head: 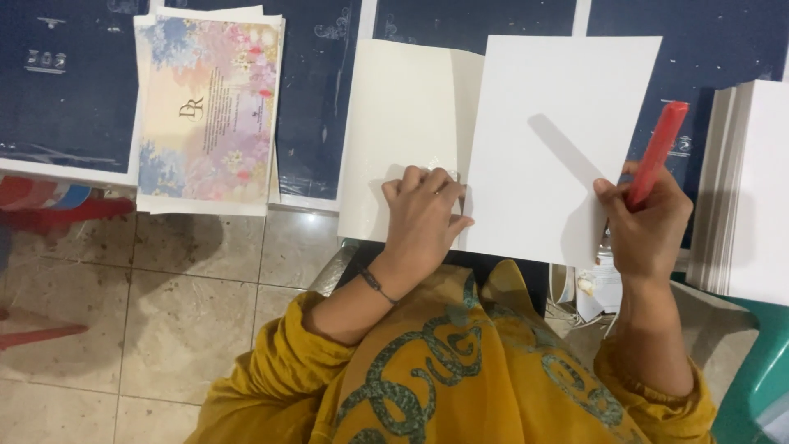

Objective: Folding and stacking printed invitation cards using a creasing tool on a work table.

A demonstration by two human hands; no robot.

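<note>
I see the right hand (649,226) clenched around the lower end of a red stick-shaped tool (657,152). Its long axis runs diagonally: the gripped end sits low and toward me, the free end points up and to the right, away from the body. The tool lies over the right edge of a white sheet (559,123) and casts a slanted shadow on it.

The left hand (427,214) rests flat, fingers curled, holding nothing; it presses on the seam where the white sheet overlaps a cream sheet (403,115) to its left. Both sheets lie on a dark blue worktop (316,99).

Well apart to the left, I see a stack of floral printed cards (209,107), long axis running away from me. At the far right stands a tall stack of white sheets (744,189). Tiled floor (181,288) shows below the worktop edge.
</note>
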